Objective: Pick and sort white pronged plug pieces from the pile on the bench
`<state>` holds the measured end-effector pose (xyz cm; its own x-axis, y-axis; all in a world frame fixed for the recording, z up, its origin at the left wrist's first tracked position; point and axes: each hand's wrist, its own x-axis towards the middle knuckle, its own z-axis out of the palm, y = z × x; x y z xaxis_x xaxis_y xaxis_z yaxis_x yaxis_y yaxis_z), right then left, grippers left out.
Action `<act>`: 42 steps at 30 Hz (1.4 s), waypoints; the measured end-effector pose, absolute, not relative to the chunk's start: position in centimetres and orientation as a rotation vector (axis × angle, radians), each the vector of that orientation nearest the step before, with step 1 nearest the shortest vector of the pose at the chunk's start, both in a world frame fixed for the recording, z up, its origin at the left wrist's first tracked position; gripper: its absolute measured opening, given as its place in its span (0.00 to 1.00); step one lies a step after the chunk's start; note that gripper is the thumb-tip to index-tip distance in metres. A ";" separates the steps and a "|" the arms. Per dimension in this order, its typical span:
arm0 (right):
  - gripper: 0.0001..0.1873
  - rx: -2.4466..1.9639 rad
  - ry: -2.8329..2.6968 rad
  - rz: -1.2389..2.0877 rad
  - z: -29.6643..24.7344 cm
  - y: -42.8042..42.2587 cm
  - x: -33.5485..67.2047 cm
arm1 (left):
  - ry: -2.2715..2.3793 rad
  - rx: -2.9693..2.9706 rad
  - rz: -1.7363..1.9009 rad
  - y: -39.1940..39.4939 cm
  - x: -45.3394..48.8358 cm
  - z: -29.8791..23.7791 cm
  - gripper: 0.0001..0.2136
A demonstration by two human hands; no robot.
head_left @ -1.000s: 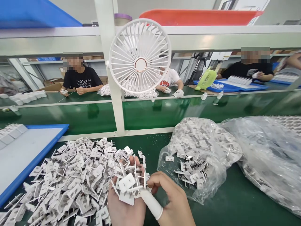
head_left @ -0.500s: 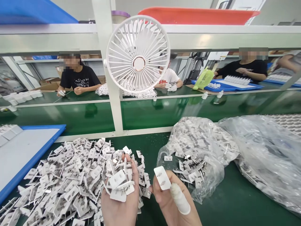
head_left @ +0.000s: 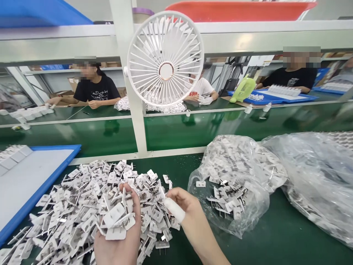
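My left hand (head_left: pixel 124 235), palm up with fingers curled, cradles several white plug plates (head_left: pixel 113 216) with metal pins. Between thumb and fingers, my right hand (head_left: pixel 182 208) pinches one more white plug plate (head_left: pixel 161 192), turned edge-on and partly hidden. A white cover wraps the right thumb. Below and around both hands spreads a large heap of similar plug plates (head_left: pixel 74 206), lying in all directions on the green table.
A blue-rimmed tray (head_left: pixel 52 162) with white blocks stands at left. On the right lie an open clear bag (head_left: pixel 234 158) of plug plates and another plastic bag (head_left: pixel 317 173). A white fan (head_left: pixel 166 70) hangs from the post. Co-workers sit across the green partition (head_left: pixel 193 132).
My left hand has moved left with its handful. My right hand has shifted left and up over the heap, turning its plate edge-on. A co-worker at left has stretched out an arm.
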<state>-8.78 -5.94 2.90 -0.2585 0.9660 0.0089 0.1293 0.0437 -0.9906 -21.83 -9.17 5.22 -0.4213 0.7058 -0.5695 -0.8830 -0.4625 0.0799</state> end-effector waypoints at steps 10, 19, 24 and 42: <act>0.08 -1.062 -2.013 0.895 3.9 -5.5 -10.5 | 0.427 -0.560 1.935 -9.4 -21.6 4.2 0.20; 0.11 -0.908 -2.147 0.828 6.2 -4.8 -10.3 | 1.284 0.109 1.782 -10.1 -20.9 1.5 0.21; 0.11 -0.931 -2.221 0.752 6.8 -4.7 -9.9 | 1.420 0.306 1.751 -10.5 -21.2 0.2 0.26; 0.17 -0.932 -1.744 0.824 6.3 -5.3 -9.8 | 0.613 -0.025 1.786 -9.5 -19.3 1.2 0.17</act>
